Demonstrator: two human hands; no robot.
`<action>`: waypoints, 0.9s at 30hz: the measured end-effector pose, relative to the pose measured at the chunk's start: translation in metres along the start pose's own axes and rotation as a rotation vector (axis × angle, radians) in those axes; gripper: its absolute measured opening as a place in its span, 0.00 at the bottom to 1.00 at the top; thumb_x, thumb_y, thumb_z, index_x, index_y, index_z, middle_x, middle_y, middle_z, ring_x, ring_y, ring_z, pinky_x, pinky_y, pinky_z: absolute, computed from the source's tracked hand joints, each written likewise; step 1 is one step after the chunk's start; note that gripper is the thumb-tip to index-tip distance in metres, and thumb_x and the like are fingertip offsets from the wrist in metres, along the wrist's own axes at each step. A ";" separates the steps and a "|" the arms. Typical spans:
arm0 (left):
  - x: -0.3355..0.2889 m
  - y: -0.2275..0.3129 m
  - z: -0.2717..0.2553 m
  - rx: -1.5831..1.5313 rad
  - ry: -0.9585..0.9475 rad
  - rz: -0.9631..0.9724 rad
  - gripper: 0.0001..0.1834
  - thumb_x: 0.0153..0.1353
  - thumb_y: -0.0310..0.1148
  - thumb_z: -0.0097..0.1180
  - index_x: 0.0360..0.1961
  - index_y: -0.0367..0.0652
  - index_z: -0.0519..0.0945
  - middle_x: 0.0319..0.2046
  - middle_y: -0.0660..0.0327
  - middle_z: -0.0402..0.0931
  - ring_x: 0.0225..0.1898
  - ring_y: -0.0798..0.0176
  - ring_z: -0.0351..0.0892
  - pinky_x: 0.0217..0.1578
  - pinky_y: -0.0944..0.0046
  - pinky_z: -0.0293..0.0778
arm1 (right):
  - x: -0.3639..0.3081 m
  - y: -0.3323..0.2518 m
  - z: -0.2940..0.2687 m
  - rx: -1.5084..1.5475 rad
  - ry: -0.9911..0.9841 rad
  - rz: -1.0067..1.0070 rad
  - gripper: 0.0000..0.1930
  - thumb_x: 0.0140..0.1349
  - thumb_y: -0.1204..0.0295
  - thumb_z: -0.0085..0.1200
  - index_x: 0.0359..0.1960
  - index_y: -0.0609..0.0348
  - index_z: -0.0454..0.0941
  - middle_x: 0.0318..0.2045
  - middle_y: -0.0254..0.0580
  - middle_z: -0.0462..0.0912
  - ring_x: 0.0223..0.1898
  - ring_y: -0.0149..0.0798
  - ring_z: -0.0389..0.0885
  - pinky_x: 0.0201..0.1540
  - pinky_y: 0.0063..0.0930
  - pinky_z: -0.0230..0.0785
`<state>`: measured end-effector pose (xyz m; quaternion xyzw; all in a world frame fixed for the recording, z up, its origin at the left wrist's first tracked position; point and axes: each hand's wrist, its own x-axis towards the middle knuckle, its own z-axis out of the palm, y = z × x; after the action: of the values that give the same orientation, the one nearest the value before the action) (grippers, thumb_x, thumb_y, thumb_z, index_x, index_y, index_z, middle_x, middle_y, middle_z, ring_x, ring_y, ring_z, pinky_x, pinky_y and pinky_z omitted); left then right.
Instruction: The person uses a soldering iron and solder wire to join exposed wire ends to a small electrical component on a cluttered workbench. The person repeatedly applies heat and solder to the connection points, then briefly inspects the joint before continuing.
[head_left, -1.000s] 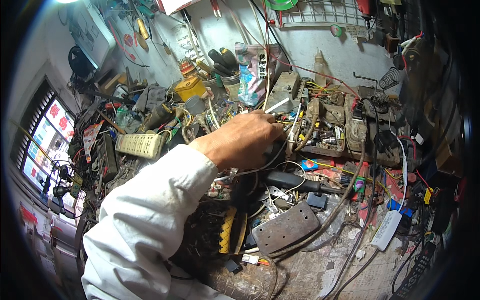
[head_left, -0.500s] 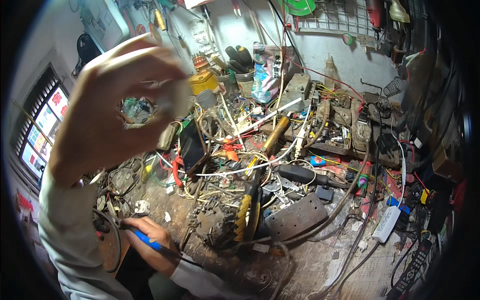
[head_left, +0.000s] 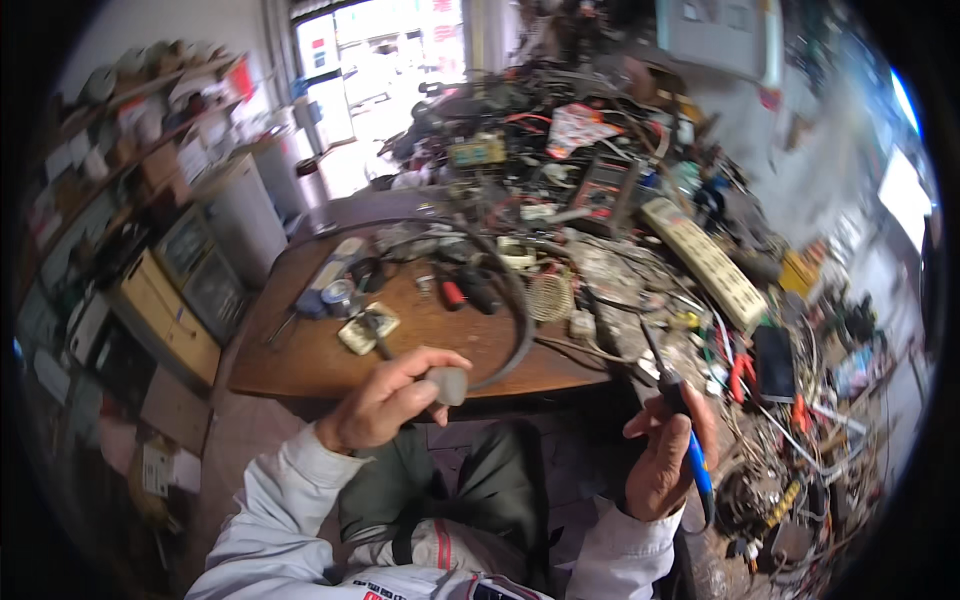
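Iron (head_left: 676, 396) slants up, clasped in my right hand (head_left: 664, 462), lower right; near centre, my left hand (head_left: 385, 402) pinches a grey lump (head_left: 453, 386). Beyond lies a brown table (head_left: 290, 374), centre left, then heaped clutter (head_left: 490, 115), upper centre, and a bright doorway (head_left: 385, 55), top left.
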<state>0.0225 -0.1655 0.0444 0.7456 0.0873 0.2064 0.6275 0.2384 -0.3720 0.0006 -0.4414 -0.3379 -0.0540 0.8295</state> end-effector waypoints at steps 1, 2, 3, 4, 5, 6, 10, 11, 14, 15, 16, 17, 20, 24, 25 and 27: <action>-0.007 -0.005 -0.012 -0.041 0.045 -0.017 0.23 0.71 0.40 0.43 0.60 0.35 0.67 0.40 0.61 0.73 0.35 0.72 0.73 0.40 0.70 0.73 | -0.002 0.002 0.022 0.012 -0.070 0.017 0.21 0.70 0.65 0.52 0.58 0.69 0.71 0.29 0.53 0.82 0.26 0.37 0.80 0.31 0.28 0.75; -0.013 -0.009 -0.021 -0.077 0.080 -0.038 0.22 0.71 0.41 0.43 0.59 0.36 0.68 0.39 0.62 0.72 0.34 0.73 0.71 0.38 0.71 0.72 | -0.005 0.003 0.040 0.024 -0.128 0.035 0.22 0.70 0.63 0.53 0.58 0.68 0.71 0.28 0.53 0.82 0.24 0.37 0.80 0.29 0.27 0.74; -0.017 -0.010 -0.032 -0.088 0.112 0.015 0.20 0.73 0.41 0.41 0.56 0.37 0.68 0.37 0.64 0.72 0.31 0.75 0.69 0.34 0.72 0.70 | -0.006 0.004 0.064 0.025 -0.168 0.062 0.21 0.69 0.65 0.54 0.57 0.67 0.72 0.26 0.53 0.82 0.21 0.37 0.79 0.28 0.26 0.74; -0.019 -0.006 -0.044 -0.064 0.173 0.035 0.21 0.72 0.44 0.42 0.55 0.37 0.68 0.35 0.63 0.72 0.29 0.75 0.69 0.33 0.73 0.70 | -0.004 0.007 0.087 -0.009 -0.247 0.062 0.19 0.69 0.69 0.54 0.57 0.68 0.73 0.26 0.51 0.82 0.21 0.35 0.80 0.28 0.25 0.74; -0.016 -0.001 -0.056 -0.055 0.215 0.064 0.23 0.72 0.47 0.42 0.54 0.36 0.68 0.34 0.63 0.72 0.28 0.75 0.69 0.32 0.73 0.69 | 0.002 0.011 0.104 -0.052 -0.309 0.036 0.18 0.69 0.71 0.53 0.56 0.68 0.73 0.26 0.51 0.82 0.21 0.35 0.80 0.28 0.24 0.73; -0.013 0.008 -0.071 -0.027 0.266 0.084 0.25 0.72 0.50 0.43 0.53 0.36 0.68 0.33 0.62 0.71 0.27 0.75 0.69 0.31 0.74 0.68 | 0.008 0.018 0.123 -0.075 -0.370 0.018 0.17 0.69 0.73 0.52 0.56 0.68 0.74 0.26 0.50 0.82 0.21 0.34 0.80 0.28 0.24 0.73; 0.017 0.018 -0.137 -0.083 0.338 0.175 0.22 0.75 0.49 0.38 0.51 0.38 0.71 0.26 0.65 0.70 0.22 0.77 0.65 0.24 0.74 0.65 | 0.033 0.044 0.214 -0.062 -0.411 -0.045 0.15 0.70 0.75 0.48 0.56 0.66 0.74 0.25 0.45 0.81 0.20 0.31 0.78 0.23 0.21 0.72; 0.024 0.018 -0.151 -0.102 0.355 0.157 0.22 0.75 0.49 0.39 0.51 0.40 0.71 0.26 0.65 0.70 0.22 0.77 0.65 0.23 0.74 0.64 | 0.040 0.054 0.236 -0.052 -0.453 -0.056 0.15 0.69 0.77 0.47 0.55 0.66 0.74 0.26 0.44 0.81 0.20 0.30 0.79 0.23 0.20 0.72; 0.046 -0.005 -0.179 -0.105 0.385 0.095 0.25 0.73 0.55 0.40 0.49 0.43 0.73 0.24 0.68 0.68 0.21 0.78 0.62 0.19 0.74 0.63 | 0.052 0.086 0.289 -0.071 -0.582 -0.102 0.15 0.69 0.78 0.48 0.56 0.64 0.74 0.28 0.41 0.80 0.22 0.28 0.78 0.26 0.20 0.72; 0.049 -0.011 -0.183 -0.128 0.407 0.087 0.26 0.73 0.57 0.40 0.48 0.43 0.73 0.24 0.68 0.68 0.21 0.78 0.62 0.19 0.74 0.63 | 0.050 0.095 0.304 -0.113 -0.578 -0.101 0.15 0.70 0.76 0.48 0.56 0.63 0.74 0.29 0.39 0.80 0.25 0.27 0.77 0.29 0.20 0.71; 0.049 -0.016 -0.185 -0.152 0.429 0.079 0.27 0.73 0.58 0.40 0.47 0.43 0.73 0.24 0.68 0.68 0.21 0.78 0.62 0.19 0.75 0.62 | 0.047 0.104 0.315 -0.043 -0.617 -0.054 0.15 0.70 0.75 0.50 0.56 0.63 0.74 0.31 0.39 0.81 0.28 0.27 0.78 0.33 0.20 0.72; 0.047 -0.020 -0.187 -0.165 0.432 0.047 0.26 0.73 0.57 0.39 0.47 0.43 0.73 0.25 0.69 0.68 0.22 0.79 0.62 0.19 0.76 0.62 | 0.042 0.115 0.322 -0.108 -0.609 -0.115 0.15 0.67 0.78 0.52 0.55 0.63 0.75 0.32 0.39 0.82 0.29 0.27 0.80 0.33 0.21 0.72; 0.039 -0.036 -0.187 -0.208 0.457 0.006 0.24 0.74 0.54 0.39 0.49 0.43 0.72 0.25 0.69 0.68 0.21 0.79 0.63 0.19 0.76 0.63 | 0.030 0.142 0.321 -0.213 -0.638 -0.283 0.20 0.60 0.75 0.63 0.54 0.65 0.75 0.36 0.43 0.84 0.34 0.32 0.83 0.39 0.24 0.75; 0.042 -0.039 -0.178 -0.199 0.470 -0.037 0.20 0.76 0.48 0.39 0.52 0.42 0.69 0.24 0.69 0.68 0.19 0.79 0.63 0.19 0.75 0.61 | 0.021 0.147 0.309 -0.161 -0.808 -0.111 0.35 0.56 0.59 0.70 0.60 0.67 0.68 0.43 0.45 0.81 0.38 0.34 0.82 0.42 0.25 0.75; 0.041 -0.043 -0.175 -0.196 0.460 -0.057 0.19 0.76 0.46 0.39 0.52 0.41 0.70 0.23 0.70 0.68 0.19 0.79 0.63 0.19 0.75 0.60 | 0.017 0.149 0.307 -0.182 -0.831 -0.108 0.35 0.55 0.60 0.71 0.59 0.67 0.69 0.43 0.45 0.81 0.38 0.34 0.83 0.42 0.26 0.75; 0.042 -0.046 -0.173 -0.184 0.453 -0.052 0.19 0.76 0.45 0.39 0.52 0.41 0.70 0.22 0.71 0.68 0.19 0.79 0.63 0.20 0.76 0.60 | 0.018 0.152 0.305 -0.233 -0.877 -0.172 0.35 0.53 0.60 0.72 0.58 0.66 0.71 0.43 0.46 0.81 0.39 0.35 0.83 0.43 0.27 0.75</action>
<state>-0.0058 0.0160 0.0301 0.6176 0.2258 0.3590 0.6623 0.1551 -0.0423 0.0225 -0.4831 -0.6840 0.0315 0.5456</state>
